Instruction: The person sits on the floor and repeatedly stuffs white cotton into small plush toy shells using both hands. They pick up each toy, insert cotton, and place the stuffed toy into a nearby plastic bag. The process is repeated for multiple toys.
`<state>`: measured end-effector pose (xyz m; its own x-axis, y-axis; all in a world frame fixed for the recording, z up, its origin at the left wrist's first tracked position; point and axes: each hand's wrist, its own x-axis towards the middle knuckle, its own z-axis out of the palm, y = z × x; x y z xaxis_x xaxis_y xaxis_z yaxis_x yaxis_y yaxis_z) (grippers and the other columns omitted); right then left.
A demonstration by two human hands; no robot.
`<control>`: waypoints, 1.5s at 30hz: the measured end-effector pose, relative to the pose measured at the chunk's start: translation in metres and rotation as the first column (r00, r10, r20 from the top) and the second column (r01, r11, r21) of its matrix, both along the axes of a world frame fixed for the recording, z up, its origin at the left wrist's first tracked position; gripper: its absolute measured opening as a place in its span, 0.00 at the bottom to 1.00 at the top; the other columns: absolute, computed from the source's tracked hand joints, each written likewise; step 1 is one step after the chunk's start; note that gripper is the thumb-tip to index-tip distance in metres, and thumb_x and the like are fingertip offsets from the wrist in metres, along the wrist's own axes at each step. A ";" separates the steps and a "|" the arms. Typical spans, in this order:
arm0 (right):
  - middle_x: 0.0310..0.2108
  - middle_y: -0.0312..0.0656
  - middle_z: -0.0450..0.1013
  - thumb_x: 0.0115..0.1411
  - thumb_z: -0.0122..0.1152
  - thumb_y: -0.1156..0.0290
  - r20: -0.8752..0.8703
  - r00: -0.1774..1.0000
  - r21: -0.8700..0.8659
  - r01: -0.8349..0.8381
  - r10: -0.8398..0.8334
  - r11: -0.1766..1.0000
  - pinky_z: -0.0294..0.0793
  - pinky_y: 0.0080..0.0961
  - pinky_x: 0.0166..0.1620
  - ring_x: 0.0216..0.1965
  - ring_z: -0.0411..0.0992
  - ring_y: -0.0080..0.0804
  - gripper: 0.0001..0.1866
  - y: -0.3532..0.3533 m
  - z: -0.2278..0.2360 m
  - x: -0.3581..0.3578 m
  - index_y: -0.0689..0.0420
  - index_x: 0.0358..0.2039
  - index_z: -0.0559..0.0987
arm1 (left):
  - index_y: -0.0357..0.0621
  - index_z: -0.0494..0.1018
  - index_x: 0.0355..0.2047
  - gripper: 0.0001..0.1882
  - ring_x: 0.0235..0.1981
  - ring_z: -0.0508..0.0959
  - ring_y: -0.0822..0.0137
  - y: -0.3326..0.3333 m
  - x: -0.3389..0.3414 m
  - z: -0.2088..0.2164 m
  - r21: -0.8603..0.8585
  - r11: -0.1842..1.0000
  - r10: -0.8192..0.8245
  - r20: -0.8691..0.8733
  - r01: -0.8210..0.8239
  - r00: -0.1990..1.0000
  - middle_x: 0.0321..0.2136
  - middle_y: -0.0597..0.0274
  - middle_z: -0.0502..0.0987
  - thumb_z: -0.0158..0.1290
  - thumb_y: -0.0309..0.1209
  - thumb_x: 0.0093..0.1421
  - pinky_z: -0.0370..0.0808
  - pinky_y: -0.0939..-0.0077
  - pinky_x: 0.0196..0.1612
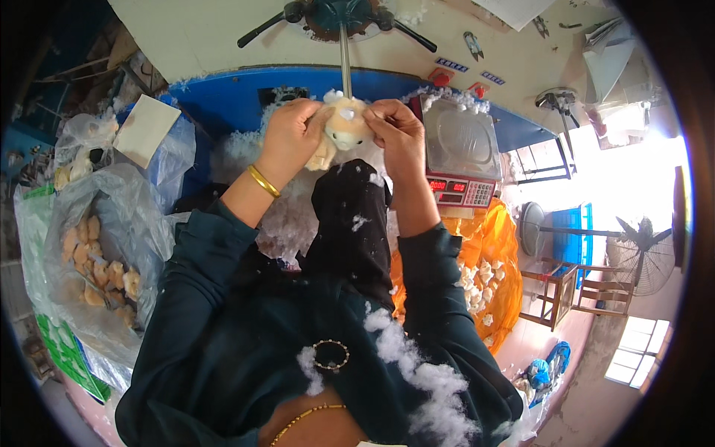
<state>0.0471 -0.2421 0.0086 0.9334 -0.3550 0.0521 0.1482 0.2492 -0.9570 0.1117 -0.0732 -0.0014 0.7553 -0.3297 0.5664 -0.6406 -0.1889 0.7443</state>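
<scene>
A small cream and tan plush toy (342,134) with dark eyes is held between my two hands, right at the end of a thin metal tube (345,63). My left hand (290,138), with a gold bangle at its wrist, is closed on the toy's left side. On the other side, my right hand (401,138) pinches the toy's edge between thumb and fingers. A tuft of white stuffing shows by the tube's end. Whether the tube goes into the toy is hard to make out.
White stuffing (287,223) lies below the hands. A digital scale (462,138) stands close to my right hand. At left, a clear plastic bag (112,194) holds several tan plush pieces; at right, an orange bag (499,261) holds pale ones. Thread snips (473,46) lie on the table.
</scene>
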 end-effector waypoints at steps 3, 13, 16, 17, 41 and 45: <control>0.18 0.31 0.66 0.48 0.68 0.75 -0.015 0.997 -0.491 0.056 -0.073 0.869 0.59 0.17 0.22 0.19 0.61 0.17 0.09 -0.026 0.006 -0.036 0.60 0.21 0.74 | 0.38 0.77 0.28 0.08 0.21 0.72 0.72 0.012 -0.001 -0.011 -0.147 0.985 -0.142 -0.412 0.088 0.900 0.20 0.62 0.75 0.57 0.31 0.57 0.69 0.74 0.26; 0.41 0.41 0.70 0.44 0.67 0.79 -0.200 0.977 -0.796 -0.204 0.071 0.570 0.72 0.24 0.32 0.31 0.72 0.28 0.21 0.006 0.026 -0.086 0.57 0.42 0.77 | 0.36 0.74 0.41 0.14 0.37 0.74 0.75 0.010 -0.026 -0.009 -0.651 0.749 -0.632 -0.646 0.123 0.427 0.40 0.61 0.76 0.53 0.34 0.61 0.72 0.81 0.42; 0.40 0.40 0.71 0.42 0.60 0.86 0.239 0.931 -0.853 0.065 0.275 0.518 0.71 0.22 0.32 0.33 0.71 0.27 0.18 0.020 0.007 -0.060 0.60 0.38 0.76 | 0.36 0.73 0.43 0.16 0.39 0.75 0.74 0.008 -0.035 -0.010 -0.678 0.727 -0.669 -0.667 0.104 0.329 0.39 0.63 0.75 0.52 0.36 0.62 0.72 0.80 0.42; 0.39 0.40 0.71 0.42 0.59 0.86 0.198 0.948 -0.811 0.017 0.248 0.585 0.71 0.21 0.32 0.32 0.71 0.26 0.18 0.019 0.006 -0.057 0.61 0.37 0.76 | 0.36 0.73 0.43 0.16 0.39 0.75 0.74 0.010 -0.037 -0.010 -0.676 0.731 -0.667 -0.678 0.094 0.307 0.39 0.63 0.75 0.52 0.37 0.62 0.72 0.80 0.43; 0.22 0.32 0.70 0.62 0.56 0.70 -0.024 0.985 -0.293 0.155 -0.169 0.944 0.62 0.14 0.25 0.23 0.63 0.12 0.09 0.022 0.000 0.033 0.64 0.30 0.75 | 0.35 0.71 0.28 0.19 0.19 0.69 0.70 -0.011 0.014 0.012 -0.052 0.997 -0.071 -0.399 0.055 0.914 0.19 0.59 0.71 0.58 0.42 0.55 0.66 0.74 0.23; 0.20 0.30 0.68 0.62 0.56 0.70 -0.046 0.984 -0.228 0.160 -0.175 0.960 0.60 0.16 0.22 0.20 0.61 0.12 0.09 0.022 -0.002 0.033 0.63 0.28 0.75 | 0.35 0.73 0.31 0.16 0.20 0.68 0.71 -0.016 0.019 0.007 -0.090 0.994 -0.081 -0.301 0.056 0.950 0.21 0.57 0.72 0.57 0.39 0.56 0.65 0.76 0.23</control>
